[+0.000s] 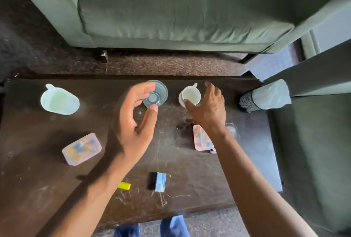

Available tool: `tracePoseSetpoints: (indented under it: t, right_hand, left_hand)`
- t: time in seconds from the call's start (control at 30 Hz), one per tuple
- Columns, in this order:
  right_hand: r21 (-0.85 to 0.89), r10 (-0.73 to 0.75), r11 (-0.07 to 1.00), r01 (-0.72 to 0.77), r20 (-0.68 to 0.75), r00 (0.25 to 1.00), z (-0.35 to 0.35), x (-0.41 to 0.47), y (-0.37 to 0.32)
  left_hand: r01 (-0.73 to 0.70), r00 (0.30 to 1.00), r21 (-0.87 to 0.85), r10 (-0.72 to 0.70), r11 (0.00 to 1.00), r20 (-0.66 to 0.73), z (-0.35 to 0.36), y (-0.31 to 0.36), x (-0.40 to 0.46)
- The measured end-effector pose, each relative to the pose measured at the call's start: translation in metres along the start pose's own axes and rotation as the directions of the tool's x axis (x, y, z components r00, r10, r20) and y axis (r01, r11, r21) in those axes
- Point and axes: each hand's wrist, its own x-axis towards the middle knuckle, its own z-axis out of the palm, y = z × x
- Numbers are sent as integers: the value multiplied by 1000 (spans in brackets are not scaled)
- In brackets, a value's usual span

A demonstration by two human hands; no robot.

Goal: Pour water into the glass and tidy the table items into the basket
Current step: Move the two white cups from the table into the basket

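A clear glass (158, 94) stands at the far middle of the dark table (47, 189). My left hand (135, 121) hovers just in front of it, fingers and thumb spread wide and holding nothing. A white cup (190, 95) with a handle stands to the right of the glass. My right hand (208, 110) reaches beside it, thumb at the rim, fingers open past its right side. A pale green jug (59, 101) sits at the far left. No basket shows in view.
Two pink patterned boxes (81, 149) (201, 139) lie on the table, the right one partly under my forearm. A matchbox (158, 181) and a yellow item (124, 186) lie near the front edge. A green sofa (171, 9) stands beyond the table.
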Motion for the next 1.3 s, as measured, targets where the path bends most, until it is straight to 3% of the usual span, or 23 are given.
tracePoseSetpoints:
  t: [0.17,0.53,0.7,0.93,1.13,1.3]
  right_hand:
    - [1,34,999,-34,98,995,16,22,13]
    - [64,-27,998,26,20,999,26,31,23]
    - [136,-148,979,150,-29,989,-7,25,12]
    - [270,-441,847,458,-124,889,-77,-5,-42]
    - [413,-571,742,528,-25,821,-106,-40,-100]
    - [474,-656,696,539,116,745,-103,-75,-147]
  left_hand:
    - [-20,999,-20,20,1000,-32,33,1,4]
    - [63,997,6,-63,998,-38,57,4,19]
    - [108,994,48,-109,993,20,50,1,25]
    - [72,995,17,-73,997,74,34,5,31]
    - [-70,997,-74,72,995,21,-1,21,29]
    - [-120,984,-79,108,990,-143,-48,21,5]
